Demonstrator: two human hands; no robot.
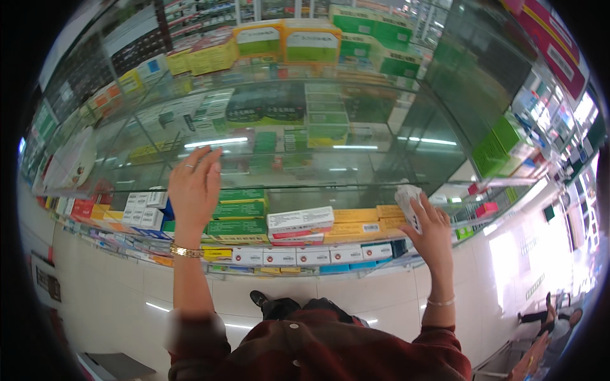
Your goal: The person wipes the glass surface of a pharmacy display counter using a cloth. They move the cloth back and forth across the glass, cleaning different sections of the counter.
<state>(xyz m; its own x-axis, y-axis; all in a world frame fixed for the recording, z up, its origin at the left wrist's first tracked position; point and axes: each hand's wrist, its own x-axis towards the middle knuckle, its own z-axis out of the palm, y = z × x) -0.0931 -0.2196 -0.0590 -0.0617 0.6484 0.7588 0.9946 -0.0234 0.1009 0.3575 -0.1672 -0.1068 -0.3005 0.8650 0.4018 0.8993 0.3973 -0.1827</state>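
A glass display counter (295, 174) stretches before me, its top reflecting ceiling lights. My right hand (429, 226) holds a crumpled white cloth or tissue (409, 200) near the counter's front edge. My left hand (195, 185), wearing a ring and a gold bracelet, is over the glass on the left with nothing in it. Whether its fingertips touch the glass cannot be told. Under the glass near my left hand are green boxes (240, 216), and a white box (300, 219) lies further right. Yellow boxes (355, 224) sit beside my right hand.
Orange-and-green cartons (312, 45) and green-and-white cartons (395, 45) stand behind the counter. A white bowl-like container (74, 162) is at the left end, a bright green box (500, 147) at the right. A seated person (562, 319) shows at lower right on the tiled floor (324, 285).
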